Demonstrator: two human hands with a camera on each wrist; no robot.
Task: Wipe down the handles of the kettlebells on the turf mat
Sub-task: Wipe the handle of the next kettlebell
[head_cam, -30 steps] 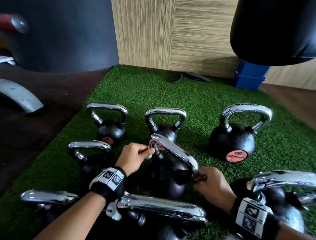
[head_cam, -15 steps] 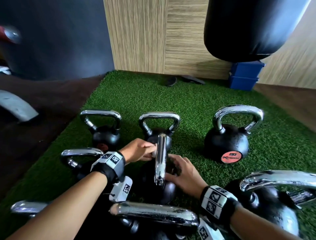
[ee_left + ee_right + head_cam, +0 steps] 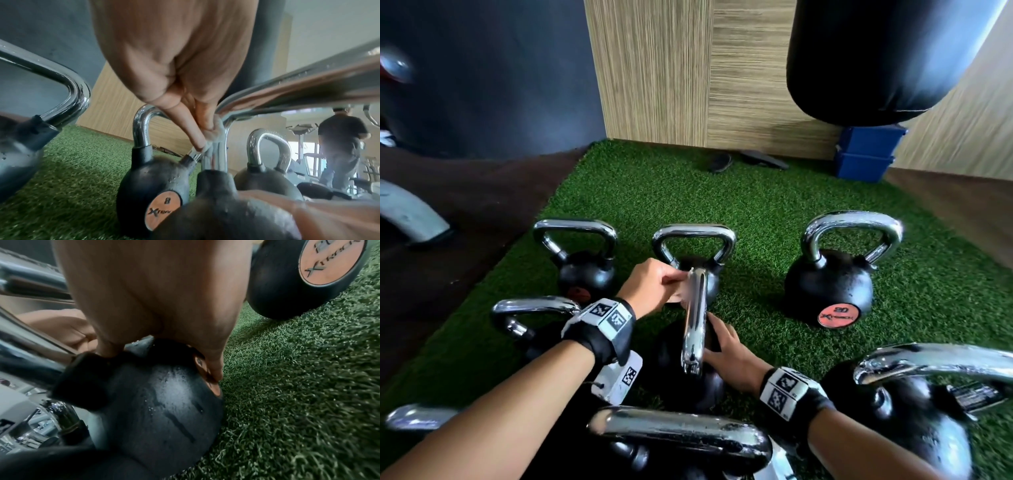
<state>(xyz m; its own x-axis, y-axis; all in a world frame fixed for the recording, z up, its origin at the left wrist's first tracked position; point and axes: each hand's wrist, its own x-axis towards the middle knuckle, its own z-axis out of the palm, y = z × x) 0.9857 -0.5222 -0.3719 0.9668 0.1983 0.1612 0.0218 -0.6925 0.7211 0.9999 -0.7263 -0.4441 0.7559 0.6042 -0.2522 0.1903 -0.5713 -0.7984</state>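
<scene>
Green turf mat [image 3: 756,212], wood wall [image 3: 671,68], left fingers [image 3: 185,126] pinch wipe [image 3: 213,142], right fingers [image 3: 213,366] clasp kettlebell [image 3: 164,402]

Gym corner, daylight.
Wood-grain wall panels [image 3: 688,68] meet dark grey wall [image 3: 500,85]; dark brown floor [image 3: 465,192]; black punching bag [image 3: 876,58] hangs above stacked blue boxes [image 3: 866,154]; gym machines [image 3: 300,131] near bright window [image 3: 294,149].

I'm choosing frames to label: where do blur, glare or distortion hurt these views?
Head view: chrome glare on the handle, motion smear on the left hand, edges stretched by the lens. Left wrist view: palm soft, cloth fairly sharp. Right wrist view: dim; right hand blurred, turf streaked, kettlebell clearer.
</scene>
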